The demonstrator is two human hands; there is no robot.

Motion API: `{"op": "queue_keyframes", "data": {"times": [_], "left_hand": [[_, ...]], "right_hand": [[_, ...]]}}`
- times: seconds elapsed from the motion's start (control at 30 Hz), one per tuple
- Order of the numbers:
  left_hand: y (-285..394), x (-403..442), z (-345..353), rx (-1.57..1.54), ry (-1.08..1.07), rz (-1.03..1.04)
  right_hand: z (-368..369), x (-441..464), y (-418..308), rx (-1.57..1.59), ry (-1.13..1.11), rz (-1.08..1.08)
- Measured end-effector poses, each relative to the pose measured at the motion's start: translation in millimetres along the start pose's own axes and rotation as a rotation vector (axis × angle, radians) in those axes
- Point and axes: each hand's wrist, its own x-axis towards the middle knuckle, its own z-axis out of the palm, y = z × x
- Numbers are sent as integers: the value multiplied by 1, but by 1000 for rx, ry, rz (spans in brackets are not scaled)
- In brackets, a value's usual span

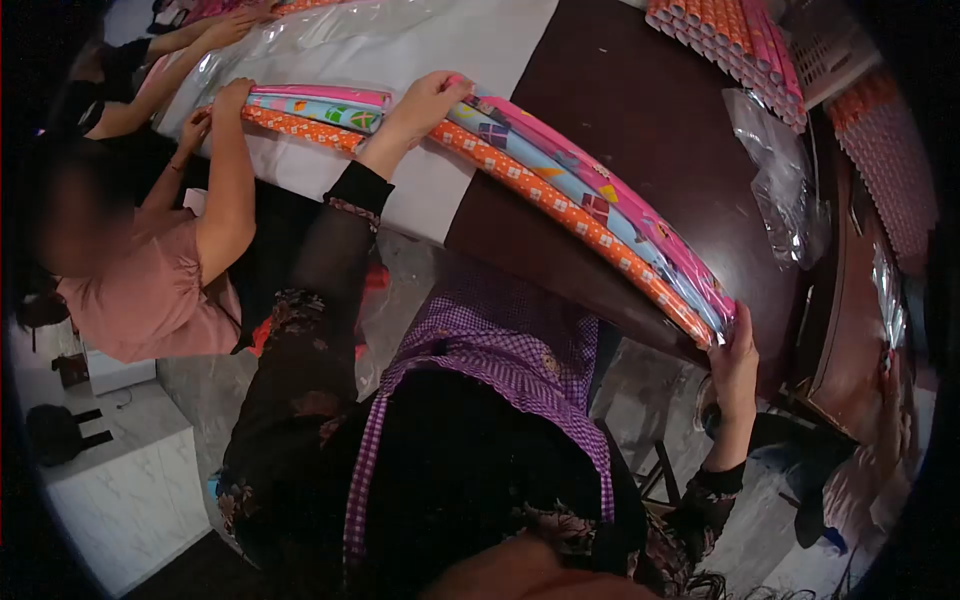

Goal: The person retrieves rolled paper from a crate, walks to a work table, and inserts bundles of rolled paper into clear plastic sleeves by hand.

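A bundle of wrapping paper rolls (580, 195), pink, light blue and orange, lies slantwise over the dark table in clear plastic film. My left hand (428, 105) is closed on its upper left end, the fingers bent over the pink roll. At the lower right end my right hand (735, 362) grips the bundle, thumb on the near side. Left of my left hand lies a second bundle of wrapping paper rolls (310, 115) in the same colours. Another person's hand (235, 97) rests on that bundle's far end.
Many stacked orange and pink rolls (735, 50) stand at the back right, with more rolls (885, 160) beyond. Crumpled clear plastic (775, 180) lies on the dark table (590, 90). A white sheet (480, 45) covers the left part. A co-worker in a pink top (160, 300) sits at left.
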Motion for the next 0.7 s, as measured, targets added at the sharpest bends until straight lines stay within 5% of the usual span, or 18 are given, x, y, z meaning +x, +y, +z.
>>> {"op": "queue_keyframes", "data": {"times": [0.3, 0.43, 0.53, 0.6, 0.7], "left_hand": [[-3, 3, 10, 716, 162, 120], [7, 2, 20, 989, 77, 121], [22, -16, 47, 961, 229, 387], [34, -29, 74, 791, 24, 723], [56, -51, 111, 842, -156, 820]], "right_hand": [[-7, 15, -5, 34, -113, 7], [-4, 17, 2, 58, -105, 13], [-12, 20, -16, 66, -170, 124], [-14, 20, -19, 64, -181, 128], [-18, 22, -26, 36, -211, 136]]}}
